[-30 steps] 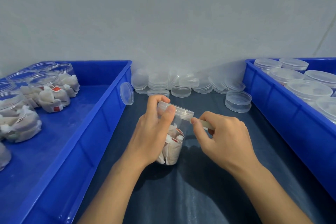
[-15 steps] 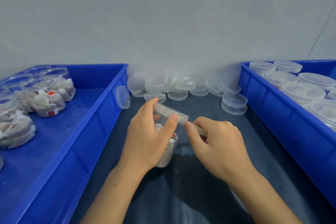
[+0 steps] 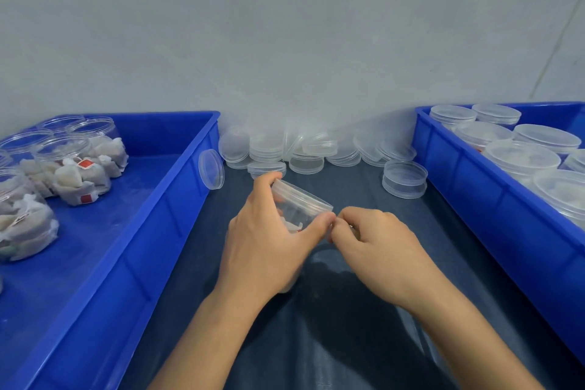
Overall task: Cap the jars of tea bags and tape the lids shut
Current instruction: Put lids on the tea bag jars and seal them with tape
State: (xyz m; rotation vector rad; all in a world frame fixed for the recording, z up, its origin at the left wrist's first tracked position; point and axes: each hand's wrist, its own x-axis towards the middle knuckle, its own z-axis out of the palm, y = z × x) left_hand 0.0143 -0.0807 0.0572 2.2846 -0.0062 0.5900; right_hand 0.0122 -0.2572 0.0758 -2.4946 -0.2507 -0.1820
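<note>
The left hand point(image 3: 266, 244) comes in from the lower left with the forearm angled up toward the middle of the dark mat point(image 3: 348, 342). Its fingers and thumb curl round a clear jar point(image 3: 296, 209) of tea bags, fingertips at the far side of the lid point(image 3: 300, 195) and the thumb pressed just under the lid's near edge. The jar is tilted, its capped top leaning away and to the right, and the palm hides its base, so whether it rests on the mat cannot be told.

The right hand point(image 3: 376, 244) reaches in from the lower right, knuckles up, fingers curled tight. Its thumb and forefinger pinch something small right against the left thumb at the lid's rim; what it holds is too hidden to name.

A blue tray point(image 3: 164, 215) on the left holds open jars point(image 3: 63, 168) of tea bags. Another blue tray point(image 3: 468, 187) on the right holds capped jars point(image 3: 522, 158). Loose clear lids point(image 3: 304, 152) lie heaped against the wall behind the hands, one propped against the left tray
</note>
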